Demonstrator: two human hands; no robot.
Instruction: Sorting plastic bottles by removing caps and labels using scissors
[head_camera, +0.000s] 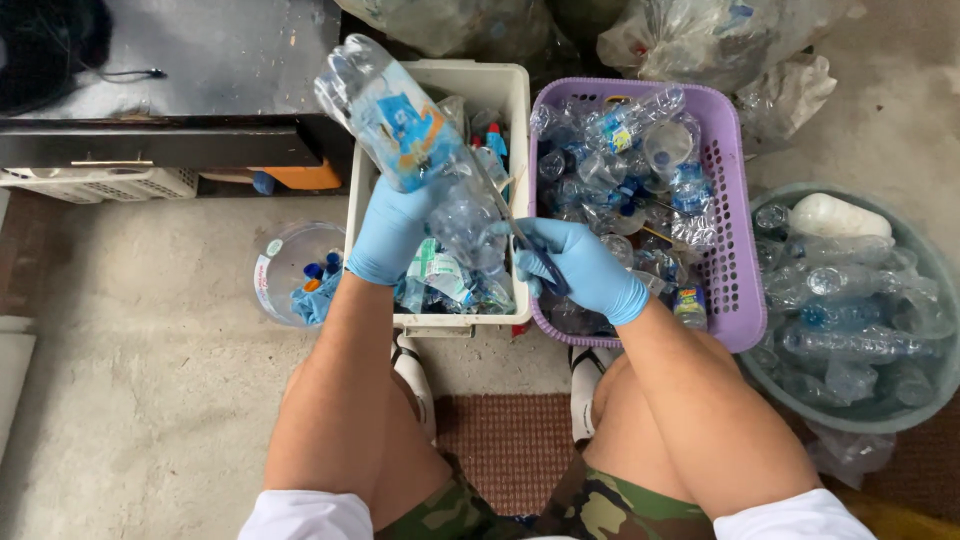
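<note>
My left hand (392, 228), in a blue glove, grips a clear plastic bottle (395, 115) with a blue and orange label, held tilted over the white bin (512, 100). My right hand (580, 265), also gloved, is closed on a thin blade-like tool (500, 205) whose tip reaches toward the bottle's lower end. Both hands hover over the white bin, which holds peeled labels and plastic scraps.
A purple basket (730, 230) of clear bottles stands to the right of the bin. A grey-green tub (935, 270) with more bottles is at far right. A small clear bucket (285, 262) with coloured caps sits left. Plastic bags (700, 35) lie behind. My knees are below.
</note>
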